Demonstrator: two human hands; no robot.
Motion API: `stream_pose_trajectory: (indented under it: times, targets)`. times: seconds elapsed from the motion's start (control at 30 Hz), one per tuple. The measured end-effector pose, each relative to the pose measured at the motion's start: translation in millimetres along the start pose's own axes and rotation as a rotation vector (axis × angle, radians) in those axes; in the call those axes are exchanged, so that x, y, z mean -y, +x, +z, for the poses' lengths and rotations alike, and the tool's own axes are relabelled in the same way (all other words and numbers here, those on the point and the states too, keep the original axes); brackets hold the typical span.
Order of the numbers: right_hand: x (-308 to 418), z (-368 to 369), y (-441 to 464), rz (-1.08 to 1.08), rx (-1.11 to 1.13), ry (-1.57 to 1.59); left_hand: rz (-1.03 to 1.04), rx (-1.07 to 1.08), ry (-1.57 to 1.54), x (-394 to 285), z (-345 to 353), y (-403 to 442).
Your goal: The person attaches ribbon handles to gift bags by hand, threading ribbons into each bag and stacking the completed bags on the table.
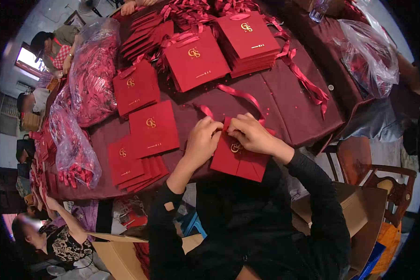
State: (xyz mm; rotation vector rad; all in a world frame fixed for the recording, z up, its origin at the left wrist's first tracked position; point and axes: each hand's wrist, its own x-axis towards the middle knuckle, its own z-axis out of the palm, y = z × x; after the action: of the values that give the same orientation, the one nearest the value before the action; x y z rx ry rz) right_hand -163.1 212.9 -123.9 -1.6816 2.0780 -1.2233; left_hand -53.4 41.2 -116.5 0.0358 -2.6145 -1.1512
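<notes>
A red paper bag (240, 161) with a gold logo hangs over the table's front edge, close to my body. My left hand (204, 138) is closed at the bag's upper left, thumb and fingers pinched on a red ribbon near its top edge. On the top edge, my right hand (252, 134) has its fingers curled together; what lies between them is too small to make out. A loose red ribbon (242, 94) trails on the tablecloth just beyond my hands.
Stacks of red bags (196, 60) stand at the back, with more bags (154, 128) at the left. Plastic sacks of ribbon (95, 70) lie further left. Co-workers (56, 46) are at the left side. A wooden chair (392, 186) and an open cardboard box (359, 205) are at the right.
</notes>
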Motion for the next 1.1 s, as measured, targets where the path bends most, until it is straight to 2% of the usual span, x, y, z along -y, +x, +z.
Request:
stream_pose_trajectory:
  times: [0.03,0.17,0.23,0.27,0.33,0.37,0.43,0.47,0.6,0.8,0.9,1.0,1.1]
  targets:
    - [0.4,0.4,0.0,0.005,-0.009,0.002,0.073,-0.009,0.096,0.3,0.3,-0.2]
    - [10.6,3.8,0.3,0.059,-0.090,-0.103,0.139,0.019,0.209,-3.0,-1.1,0.9]
    - [9.5,7.2,-1.6,0.033,-0.118,-0.320,0.224,0.039,0.308,-3.0,-6.2,3.5]
    - [10.8,8.8,-1.7,0.039,-0.120,-0.320,0.227,0.044,0.305,-3.6,-8.1,5.4]
    - [14.2,11.2,-0.5,-0.077,-0.230,-0.503,0.262,0.094,0.360,-4.5,-11.6,10.3]
    - [14.1,11.6,0.1,-0.071,-0.233,-0.506,0.267,0.098,0.357,-3.4,-14.1,13.2]
    - [11.8,12.8,-0.7,-0.069,-0.259,-0.517,0.283,0.125,0.531,3.1,-21.7,16.6]
    - [11.6,11.5,-2.3,-0.054,-0.226,-0.529,0.281,0.070,0.641,13.7,-30.4,18.9]
    - [11.3,15.4,-2.9,-0.069,-0.231,-0.584,0.258,0.038,0.645,16.4,-66.6,21.4]
    - [13.6,16.7,-5.9,-0.134,-0.211,-0.702,0.252,-0.095,0.841,38.9,-64.2,39.0]
    - [16.1,14.6,-6.1,-0.148,-0.197,-0.720,0.194,-0.068,0.973,43.5,-54.2,34.2]
    - [18.1,13.2,-7.1,-0.120,-0.163,-0.722,0.062,-0.224,0.988,-10.7,-52.4,6.5]
    - [20.8,14.1,-8.6,-0.139,-0.192,-0.758,-0.050,-0.098,0.619,-54.2,-20.2,-56.2]
